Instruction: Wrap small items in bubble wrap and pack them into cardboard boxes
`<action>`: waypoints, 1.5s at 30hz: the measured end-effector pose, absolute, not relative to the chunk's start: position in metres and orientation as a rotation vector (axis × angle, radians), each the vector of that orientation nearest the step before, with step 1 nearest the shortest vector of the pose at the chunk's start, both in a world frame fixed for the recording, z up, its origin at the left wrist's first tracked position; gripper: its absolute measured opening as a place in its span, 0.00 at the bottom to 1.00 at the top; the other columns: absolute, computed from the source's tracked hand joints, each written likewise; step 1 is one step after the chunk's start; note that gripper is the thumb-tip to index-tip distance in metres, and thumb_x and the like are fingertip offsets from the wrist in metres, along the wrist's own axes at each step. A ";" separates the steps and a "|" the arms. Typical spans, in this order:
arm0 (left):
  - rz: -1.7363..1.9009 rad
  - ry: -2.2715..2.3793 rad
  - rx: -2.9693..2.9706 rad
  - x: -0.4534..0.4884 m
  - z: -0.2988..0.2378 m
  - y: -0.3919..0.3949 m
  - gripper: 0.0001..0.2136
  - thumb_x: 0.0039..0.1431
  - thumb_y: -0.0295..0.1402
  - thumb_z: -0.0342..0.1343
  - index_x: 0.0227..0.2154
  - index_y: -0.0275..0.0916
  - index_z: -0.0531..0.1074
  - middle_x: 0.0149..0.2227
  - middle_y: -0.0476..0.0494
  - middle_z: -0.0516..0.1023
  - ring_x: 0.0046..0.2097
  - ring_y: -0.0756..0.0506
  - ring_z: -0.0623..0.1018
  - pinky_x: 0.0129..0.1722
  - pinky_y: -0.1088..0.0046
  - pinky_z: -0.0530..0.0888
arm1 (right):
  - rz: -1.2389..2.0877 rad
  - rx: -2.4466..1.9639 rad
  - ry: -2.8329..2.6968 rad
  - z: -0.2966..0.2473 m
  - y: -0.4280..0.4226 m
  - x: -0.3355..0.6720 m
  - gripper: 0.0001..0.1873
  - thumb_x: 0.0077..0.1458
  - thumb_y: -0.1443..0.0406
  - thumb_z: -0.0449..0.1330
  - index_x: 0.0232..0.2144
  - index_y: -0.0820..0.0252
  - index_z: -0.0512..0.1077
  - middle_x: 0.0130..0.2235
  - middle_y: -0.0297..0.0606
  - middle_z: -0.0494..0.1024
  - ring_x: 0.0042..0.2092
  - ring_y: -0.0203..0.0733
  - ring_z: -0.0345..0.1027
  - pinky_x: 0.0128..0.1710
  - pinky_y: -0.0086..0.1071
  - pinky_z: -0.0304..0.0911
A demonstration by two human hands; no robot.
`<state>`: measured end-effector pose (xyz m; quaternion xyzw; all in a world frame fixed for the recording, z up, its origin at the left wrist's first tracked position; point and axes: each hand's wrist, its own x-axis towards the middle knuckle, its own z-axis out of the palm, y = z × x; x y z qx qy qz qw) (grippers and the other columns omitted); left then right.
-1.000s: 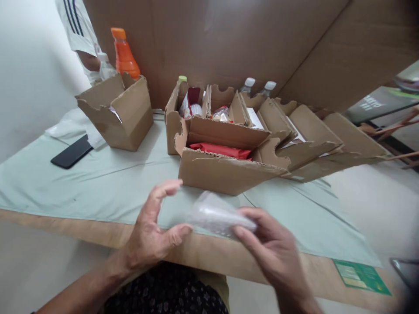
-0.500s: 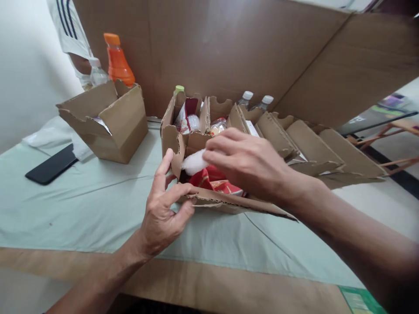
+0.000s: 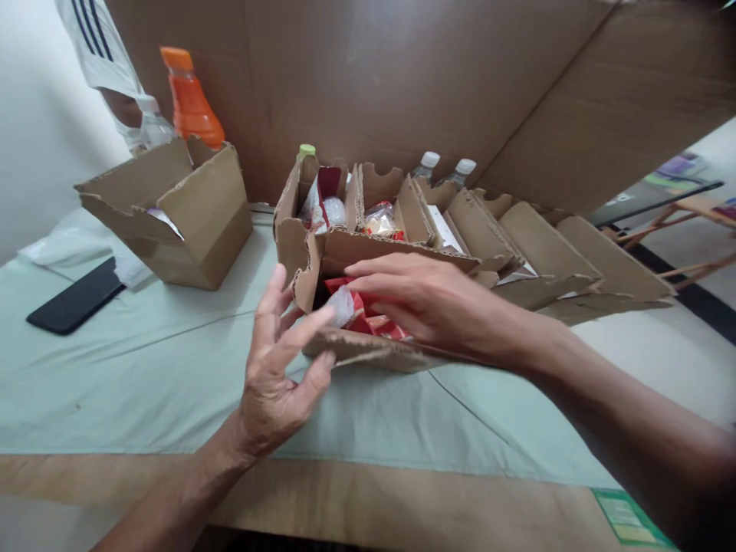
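My right hand (image 3: 419, 295) reaches into the front cardboard box (image 3: 368, 351), its fingers stretched out over a red packet (image 3: 363, 310). Just below its fingertips lies a whitish, see-through bundle that looks like bubble wrap (image 3: 343, 308); part of it and of the packet is hidden. At the box's left front corner, my left hand (image 3: 284, 356) is open with fingers spread, close to the notched cardboard edge; whether it touches cannot be told. Behind sit boxes holding a clear wrapped item (image 3: 332, 211) and a packaged snack (image 3: 382, 221).
Another cardboard box (image 3: 212, 230) stands left, beside a black phone-like slab (image 3: 77, 295) and clear plastic (image 3: 69, 236). Behind it are an orange bottle (image 3: 192, 103) and a person's sleeve (image 3: 95, 46). White-capped bottles (image 3: 428, 162) stand behind the row. A tall cardboard panel (image 3: 373, 77) closes the back.
My right hand has lowered into the box and its fingers have straightened off the white bundle, which now lies lower on the red packet. My left hand has eased off the box edge.
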<state>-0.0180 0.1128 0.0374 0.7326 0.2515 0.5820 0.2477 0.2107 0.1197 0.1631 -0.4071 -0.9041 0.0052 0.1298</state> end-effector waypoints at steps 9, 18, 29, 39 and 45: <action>1.244 0.942 1.647 -0.033 0.010 0.112 0.40 0.62 0.38 0.63 0.73 0.53 0.51 0.77 0.40 0.51 0.74 0.32 0.59 0.67 0.46 0.69 | -0.031 -1.762 -1.240 0.089 -0.018 0.277 0.15 0.61 0.52 0.65 0.48 0.49 0.79 0.48 0.43 0.84 0.48 0.52 0.80 0.49 0.52 0.75; 1.040 0.946 1.513 -0.036 -0.002 0.079 0.29 0.56 0.42 0.65 0.59 0.41 0.66 0.61 0.36 0.73 0.64 0.33 0.72 0.65 0.50 0.70 | 0.411 -1.645 -1.323 0.027 -0.018 0.216 0.29 0.57 0.45 0.64 0.53 0.56 0.71 0.52 0.48 0.80 0.49 0.54 0.76 0.49 0.50 0.74; 1.326 0.946 1.577 -0.057 0.077 0.088 0.34 0.52 0.42 0.68 0.61 0.41 0.64 0.59 0.37 0.73 0.59 0.36 0.75 0.59 0.55 0.75 | 0.329 -1.484 -1.382 0.095 0.011 0.190 0.27 0.55 0.45 0.65 0.50 0.53 0.70 0.49 0.44 0.79 0.49 0.53 0.73 0.50 0.49 0.71; 1.160 1.236 1.390 -0.099 0.004 0.018 0.25 0.57 0.44 0.66 0.55 0.42 0.68 0.54 0.37 0.77 0.60 0.35 0.76 0.63 0.52 0.71 | 0.464 -1.557 -1.416 0.046 -0.021 0.159 0.23 0.58 0.49 0.64 0.50 0.54 0.71 0.49 0.43 0.80 0.48 0.51 0.74 0.48 0.45 0.72; 1.368 1.386 1.261 -0.132 0.005 0.018 0.35 0.58 0.45 0.65 0.66 0.46 0.60 0.64 0.35 0.69 0.67 0.32 0.69 0.70 0.42 0.63 | 0.670 -1.301 -1.589 0.038 0.079 0.105 0.37 0.56 0.52 0.65 0.65 0.54 0.64 0.63 0.48 0.74 0.60 0.57 0.70 0.61 0.55 0.66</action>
